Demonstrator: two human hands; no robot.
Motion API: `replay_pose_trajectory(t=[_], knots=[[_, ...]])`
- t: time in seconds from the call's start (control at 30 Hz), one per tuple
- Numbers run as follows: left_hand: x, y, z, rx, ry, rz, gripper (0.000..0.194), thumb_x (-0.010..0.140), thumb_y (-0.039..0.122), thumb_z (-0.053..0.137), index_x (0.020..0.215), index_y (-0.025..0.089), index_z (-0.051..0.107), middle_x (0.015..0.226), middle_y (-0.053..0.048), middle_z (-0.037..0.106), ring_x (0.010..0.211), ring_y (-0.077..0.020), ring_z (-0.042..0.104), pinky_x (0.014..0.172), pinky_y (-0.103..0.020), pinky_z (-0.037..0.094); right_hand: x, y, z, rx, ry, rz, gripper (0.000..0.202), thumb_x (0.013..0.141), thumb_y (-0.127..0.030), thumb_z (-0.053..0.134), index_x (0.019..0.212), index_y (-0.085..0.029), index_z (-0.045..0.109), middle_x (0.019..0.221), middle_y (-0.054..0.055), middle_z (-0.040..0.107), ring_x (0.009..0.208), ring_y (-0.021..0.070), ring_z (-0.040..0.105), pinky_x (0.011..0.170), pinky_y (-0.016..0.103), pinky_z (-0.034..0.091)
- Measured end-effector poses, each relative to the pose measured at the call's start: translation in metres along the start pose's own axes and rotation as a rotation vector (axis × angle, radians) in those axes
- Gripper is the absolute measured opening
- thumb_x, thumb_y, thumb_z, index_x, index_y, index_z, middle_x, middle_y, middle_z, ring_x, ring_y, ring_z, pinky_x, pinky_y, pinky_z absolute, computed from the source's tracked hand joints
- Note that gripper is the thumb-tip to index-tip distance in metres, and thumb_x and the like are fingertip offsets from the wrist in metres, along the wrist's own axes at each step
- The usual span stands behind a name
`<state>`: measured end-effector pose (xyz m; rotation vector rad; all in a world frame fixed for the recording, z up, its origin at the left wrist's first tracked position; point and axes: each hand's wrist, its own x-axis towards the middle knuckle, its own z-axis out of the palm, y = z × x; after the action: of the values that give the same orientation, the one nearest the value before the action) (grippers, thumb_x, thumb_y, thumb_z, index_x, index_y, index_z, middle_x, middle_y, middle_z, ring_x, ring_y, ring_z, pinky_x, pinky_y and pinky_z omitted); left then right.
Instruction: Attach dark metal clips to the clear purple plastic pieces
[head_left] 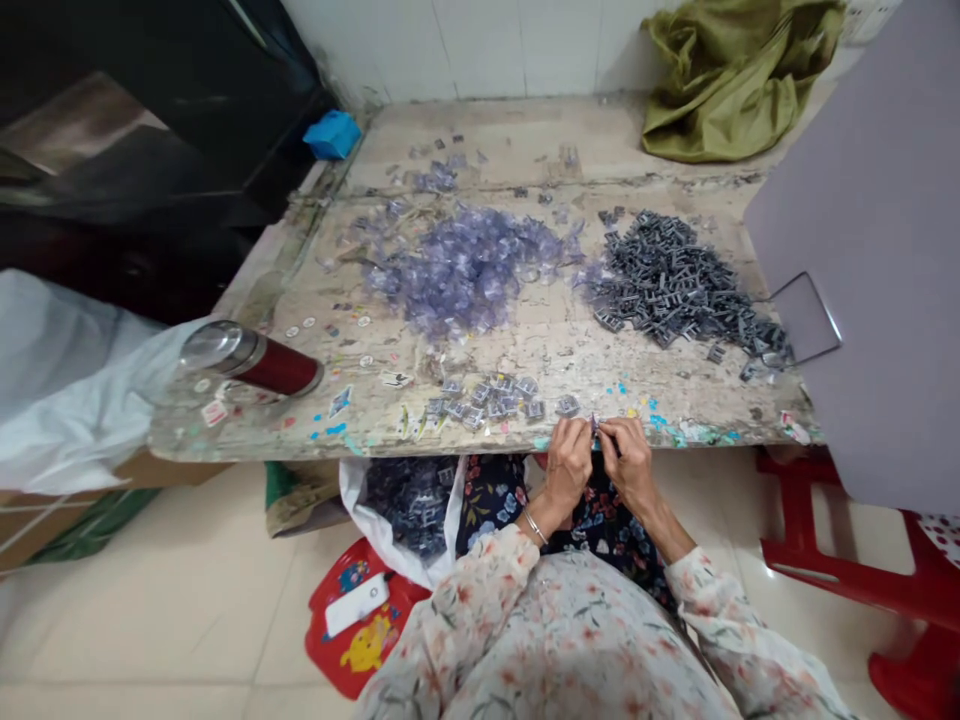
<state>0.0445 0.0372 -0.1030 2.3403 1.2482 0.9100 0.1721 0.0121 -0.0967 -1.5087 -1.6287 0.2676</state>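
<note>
At the table's front edge my left hand (568,462) and my right hand (627,458) meet, fingers pinched on a small plastic piece (595,424). Most of that piece is hidden by the fingertips. Just left of my hands lies a loose group of assembled grey and clear pieces (495,398), with a single one (568,405) closest to my left hand. Farther back is a heap of clear, purplish plastic pieces (472,265). To its right rises a pile of dark grey plastic parts (671,275).
A red flask (281,365) lies at the left on the worn table (540,335). Below the edge hangs a white bag (454,515) of pieces, beside a red stool (322,600) with a white phone-like device (358,605). A grey panel (862,270) stands right; olive cloth (731,80) lies behind.
</note>
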Motion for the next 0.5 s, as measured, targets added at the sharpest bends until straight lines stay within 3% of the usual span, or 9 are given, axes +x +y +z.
replay_pose_trajectory(t=[0.27, 0.4, 0.5], knots=[[0.008, 0.008, -0.014, 0.055, -0.126, -0.052, 0.021, 0.096, 0.012, 0.039, 0.097, 0.013, 0.06, 0.092, -0.011, 0.06, 0.089, -0.0242, 0.055, 0.08, -0.038, 0.051, -0.004, 0.004, -0.001, -0.03, -0.024, -0.024, 0.017, 0.096, -0.025, 0.047, 0.098, -0.018, 0.062, 0.093, 0.009, 0.064, 0.092, 0.0223, 0.057, 0.085, 0.043, 0.049], [0.018, 0.008, -0.023, -0.041, -0.149, -0.139, 0.019, 0.095, 0.013, 0.042, 0.088, 0.015, 0.06, 0.088, -0.009, 0.06, 0.086, -0.023, 0.058, 0.079, -0.036, 0.052, -0.01, -0.002, 0.014, -0.012, 0.064, 0.08, 0.036, 0.094, -0.031, 0.049, 0.125, -0.014, 0.051, 0.112, 0.016, 0.06, 0.102, 0.0257, 0.057, 0.089, 0.049, 0.05], [0.019, 0.007, -0.035, -0.11, -0.098, -0.204, 0.018, 0.093, 0.011, 0.043, 0.096, 0.015, 0.06, 0.09, -0.009, 0.062, 0.083, -0.0214, 0.061, 0.077, -0.035, 0.054, -0.004, -0.009, 0.03, -0.058, 0.058, 0.046, 0.056, 0.092, -0.033, 0.05, 0.142, -0.013, 0.036, 0.127, 0.021, 0.054, 0.113, 0.0306, 0.054, 0.095, 0.057, 0.046]])
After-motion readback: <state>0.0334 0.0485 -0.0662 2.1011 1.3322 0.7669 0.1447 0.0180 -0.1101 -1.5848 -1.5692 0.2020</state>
